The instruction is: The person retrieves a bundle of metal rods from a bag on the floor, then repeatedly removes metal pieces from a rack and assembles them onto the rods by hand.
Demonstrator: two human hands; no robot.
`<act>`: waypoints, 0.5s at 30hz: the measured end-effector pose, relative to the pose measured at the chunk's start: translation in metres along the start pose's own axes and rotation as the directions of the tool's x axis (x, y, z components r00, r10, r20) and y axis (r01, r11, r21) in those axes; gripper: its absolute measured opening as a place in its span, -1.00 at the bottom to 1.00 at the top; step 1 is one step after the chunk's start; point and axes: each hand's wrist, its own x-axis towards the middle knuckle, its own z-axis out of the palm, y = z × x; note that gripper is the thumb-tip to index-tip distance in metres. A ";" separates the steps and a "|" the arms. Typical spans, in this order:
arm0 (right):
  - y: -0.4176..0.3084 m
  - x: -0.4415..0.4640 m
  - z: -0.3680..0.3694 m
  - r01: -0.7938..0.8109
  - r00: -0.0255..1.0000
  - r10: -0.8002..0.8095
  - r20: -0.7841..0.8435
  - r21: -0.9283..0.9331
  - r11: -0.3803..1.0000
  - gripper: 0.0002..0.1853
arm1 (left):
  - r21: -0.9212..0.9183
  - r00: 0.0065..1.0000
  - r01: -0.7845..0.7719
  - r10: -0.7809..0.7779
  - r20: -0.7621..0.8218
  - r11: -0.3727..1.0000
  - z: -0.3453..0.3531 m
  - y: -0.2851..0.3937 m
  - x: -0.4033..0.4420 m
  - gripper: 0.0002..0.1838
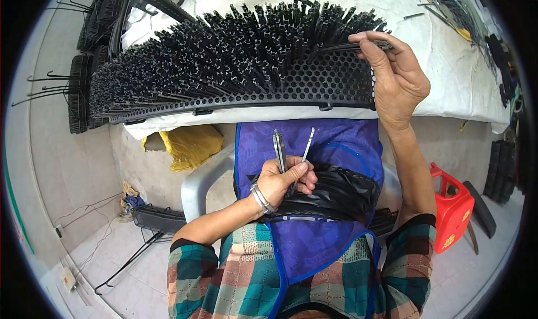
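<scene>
A black perforated rack [330, 82] lies across the white-covered table, packed over most of its length with upright dark strips [224, 47]. Bare round holes show toward its right end. My right hand [399, 75] is above that end, thumb and fingers pinched on a thin dark strip [381, 44] that points left over the holes. Low over my lap, my left hand [286, 180] is closed around a small bundle of narrow metal strips [279, 145]. One strip [308, 142] sticks up apart from the bundle, between thumb and fingers.
Loose strips [448, 5] lie at the table's far right. A red stool [451, 207] stands at right, and a yellow sack [190, 145] hangs below the table edge. Black racks with hooks [81, 89] are at left. A black plastic bag [336, 198] covers my lap.
</scene>
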 end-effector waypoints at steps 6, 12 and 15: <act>0.005 0.002 0.009 0.060 0.994 -0.052 0.100 -0.080 0.995 -0.81 | 0.010 1.000 0.003 -0.003 -0.005 1.000 -0.002 0.002 0.002 -0.80; -0.011 0.021 0.023 0.318 0.921 -0.240 0.305 -0.238 0.918 -0.76 | 0.005 1.000 0.007 -0.007 -0.005 1.000 -0.004 0.001 0.002 -0.80; -0.016 0.026 0.027 0.422 0.848 -0.222 0.481 -0.360 0.832 -0.70 | 0.012 1.000 0.007 -0.007 -0.008 1.000 -0.004 0.002 0.002 -0.80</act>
